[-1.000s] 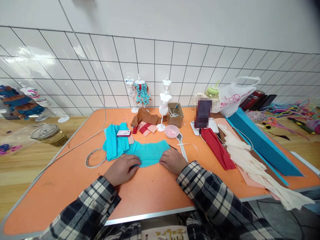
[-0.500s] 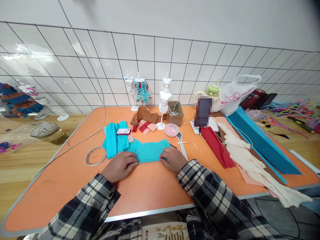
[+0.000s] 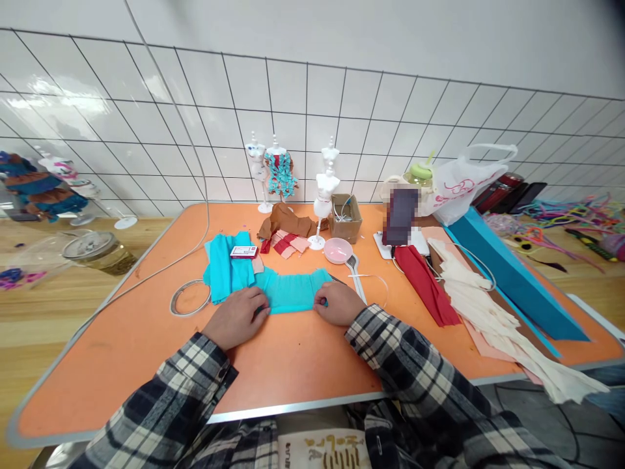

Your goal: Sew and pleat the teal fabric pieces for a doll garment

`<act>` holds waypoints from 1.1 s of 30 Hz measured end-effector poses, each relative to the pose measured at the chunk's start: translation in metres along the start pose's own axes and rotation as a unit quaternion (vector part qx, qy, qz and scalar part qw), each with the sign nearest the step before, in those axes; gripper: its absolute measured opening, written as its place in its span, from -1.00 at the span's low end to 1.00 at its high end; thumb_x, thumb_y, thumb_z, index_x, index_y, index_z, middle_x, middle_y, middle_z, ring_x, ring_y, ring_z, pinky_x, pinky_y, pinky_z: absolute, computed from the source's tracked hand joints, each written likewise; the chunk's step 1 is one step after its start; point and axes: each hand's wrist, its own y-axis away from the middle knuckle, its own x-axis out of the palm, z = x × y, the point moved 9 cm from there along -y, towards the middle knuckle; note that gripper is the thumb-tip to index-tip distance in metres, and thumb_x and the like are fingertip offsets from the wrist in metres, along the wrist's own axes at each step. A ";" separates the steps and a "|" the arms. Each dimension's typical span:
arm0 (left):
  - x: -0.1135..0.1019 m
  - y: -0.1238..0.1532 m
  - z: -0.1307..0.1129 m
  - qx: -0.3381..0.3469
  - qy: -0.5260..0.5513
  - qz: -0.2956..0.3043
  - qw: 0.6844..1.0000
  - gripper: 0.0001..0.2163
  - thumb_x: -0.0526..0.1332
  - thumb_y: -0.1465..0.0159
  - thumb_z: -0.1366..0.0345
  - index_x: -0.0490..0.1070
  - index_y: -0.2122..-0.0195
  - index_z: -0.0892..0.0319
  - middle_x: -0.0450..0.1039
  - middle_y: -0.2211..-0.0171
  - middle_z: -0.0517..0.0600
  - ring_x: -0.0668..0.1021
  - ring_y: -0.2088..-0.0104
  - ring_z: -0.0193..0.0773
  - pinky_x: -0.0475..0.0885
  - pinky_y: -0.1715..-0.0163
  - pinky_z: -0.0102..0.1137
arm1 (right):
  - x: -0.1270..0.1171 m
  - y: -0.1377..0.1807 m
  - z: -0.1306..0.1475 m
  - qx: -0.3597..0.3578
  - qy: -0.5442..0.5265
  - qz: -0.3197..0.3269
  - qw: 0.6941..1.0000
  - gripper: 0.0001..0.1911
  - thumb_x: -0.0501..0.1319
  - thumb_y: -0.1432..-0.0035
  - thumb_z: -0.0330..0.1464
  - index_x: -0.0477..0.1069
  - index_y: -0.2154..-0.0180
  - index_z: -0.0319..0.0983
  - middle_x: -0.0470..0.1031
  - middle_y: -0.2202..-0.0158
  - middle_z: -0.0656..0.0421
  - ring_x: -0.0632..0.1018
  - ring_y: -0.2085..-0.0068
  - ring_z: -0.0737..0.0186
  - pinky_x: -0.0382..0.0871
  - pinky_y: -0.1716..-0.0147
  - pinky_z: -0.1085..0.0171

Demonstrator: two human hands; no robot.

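A strip of turquoise crepe paper [image 3: 293,291] lies on the orange table [image 3: 293,365] in front of me. My left hand [image 3: 236,318] pinches its near left edge, fingers curled. At the near right edge my right hand [image 3: 339,303] pinches the paper too. More turquoise paper [image 3: 227,266] is heaped to the left, with a small red and white box [image 3: 243,251] on top.
Behind stand three small white mannequins [image 3: 323,195], brown and red paper scraps [image 3: 286,231], a cardboard box [image 3: 346,218], a pink bowl [image 3: 338,250] and a propped phone [image 3: 399,216]. Red [image 3: 427,280], cream [image 3: 483,312] and blue paper [image 3: 508,273] lie to the right. A tape ring [image 3: 188,299] and a jar [image 3: 97,251] sit left.
The near edge of the turquoise strip has been folded away from me, making it narrower. Both hands moved slightly forward with it.
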 end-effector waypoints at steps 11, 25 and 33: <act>-0.006 0.009 0.019 -0.036 -0.049 0.002 0.998 -0.73 -0.02 -0.38 0.22 0.45 0.28 0.16 0.47 0.26 0.08 0.52 0.24 -0.10 0.41 0.22 -0.21 | -0.001 -0.008 0.002 0.066 0.052 0.063 0.994 -0.84 0.20 -0.11 -0.31 0.56 0.37 -0.17 0.60 0.26 0.12 0.56 0.22 0.14 0.31 0.31 0.28; 0.045 0.017 -0.081 0.123 -0.001 0.052 0.991 -0.29 -0.04 -0.36 -0.08 -0.25 -0.41 0.13 0.00 -0.38 0.18 0.10 -0.36 0.04 -0.14 -0.31 0.07 | 0.001 -0.011 -0.001 0.075 0.052 0.071 0.993 -0.82 0.22 -0.11 -0.24 0.57 0.35 -0.15 0.61 0.25 0.12 0.56 0.21 0.16 0.29 0.32 0.30; 0.044 0.020 -0.072 0.090 0.010 0.078 0.993 -0.28 -0.04 -0.33 -0.14 -0.24 -0.41 0.06 0.00 -0.38 0.17 0.12 -0.35 0.06 -0.28 -0.27 0.17 | -0.011 0.011 -0.014 0.045 0.012 0.036 0.998 -0.81 0.28 -0.08 -0.20 0.54 0.30 -0.15 0.58 0.29 0.20 0.53 0.25 0.24 0.25 0.34 0.32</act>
